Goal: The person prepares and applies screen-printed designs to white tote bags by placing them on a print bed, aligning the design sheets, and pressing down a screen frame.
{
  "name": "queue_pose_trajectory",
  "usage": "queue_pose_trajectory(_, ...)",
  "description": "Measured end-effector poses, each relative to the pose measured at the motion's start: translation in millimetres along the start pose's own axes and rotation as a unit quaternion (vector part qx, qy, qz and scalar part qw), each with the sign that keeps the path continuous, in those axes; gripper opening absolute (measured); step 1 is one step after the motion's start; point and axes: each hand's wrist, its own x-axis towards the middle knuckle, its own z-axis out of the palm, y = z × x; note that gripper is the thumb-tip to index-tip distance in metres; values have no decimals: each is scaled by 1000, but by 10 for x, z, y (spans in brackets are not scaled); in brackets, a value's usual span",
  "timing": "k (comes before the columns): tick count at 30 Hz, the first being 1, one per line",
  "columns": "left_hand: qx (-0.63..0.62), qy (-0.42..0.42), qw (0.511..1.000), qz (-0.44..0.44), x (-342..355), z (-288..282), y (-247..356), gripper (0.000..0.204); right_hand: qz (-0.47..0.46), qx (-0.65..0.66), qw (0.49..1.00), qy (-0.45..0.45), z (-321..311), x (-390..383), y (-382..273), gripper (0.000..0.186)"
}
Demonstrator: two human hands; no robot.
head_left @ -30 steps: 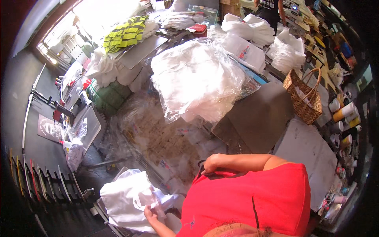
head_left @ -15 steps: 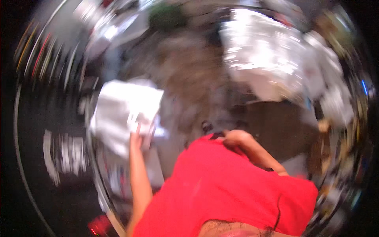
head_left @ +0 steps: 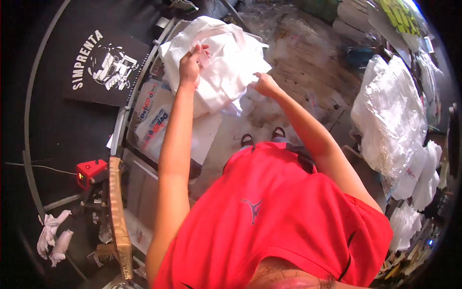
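I look down on the person's red shirt (head_left: 284, 207), which fills most of the lower middle of my head view. Beyond it I see the stained brown floor (head_left: 301, 53). Off to the right is a white bundle (head_left: 392, 115) wrapped in shiny clear plastic. The white cloth (head_left: 231, 62), loosely heaped, sits well apart from that bundle, above centre and a little left, on a pale surface (head_left: 204, 137) that shows bare just below it. Left of the cloth I have a dark panel (head_left: 110, 86) with white print and, lower down, a tan taped bar (head_left: 118, 202). Printed white packets (head_left: 153, 127) lie beside the left forearm.

The left hand (head_left: 189, 67) is over the cloth, its fingers grasping a pale strip of it. The right hand (head_left: 265, 85) is at the cloth's right edge, fingers bent; I cannot tell whether they grip it. Smaller still are crumpled white rags (head_left: 50, 233) at lower left, a red box (head_left: 91, 169) with a lit display above them, and dark sandals (head_left: 246, 139) past the shirt's hem.
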Motion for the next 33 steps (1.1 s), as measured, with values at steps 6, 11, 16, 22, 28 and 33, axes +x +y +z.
queue_pose_trajectory(6, -63, 59, 996, -27, -133, 36, -58, 35, 76, 2, 996, 53, 453, 562, 87, 93)
queue_pose_trajectory(11, -105, 75, 990, -65, -164, -102, -331, 37, 51, 83, 995, 23, 459, 458, 110, 47)
queue_pose_trajectory(16, -38, 69, 991, -105, -252, -109, -647, 38, -181, 100, 974, 92, 224, -231, 269, 39)
queue_pose_trajectory(22, 45, 34, 982, -178, -563, -212, -1405, 31, -128, 43, 991, 7, 199, -686, 43, 30)
queue_pose_trajectory(28, 424, 3, 906, 1, -937, 56, -1626, 23, -166, 26, 985, 35, 237, -829, -283, 81)
queue_pose_trajectory(33, 539, -50, 836, 92, -1125, 91, -1694, 28, -232, -158, 959, -21, 272, -775, -470, 88)
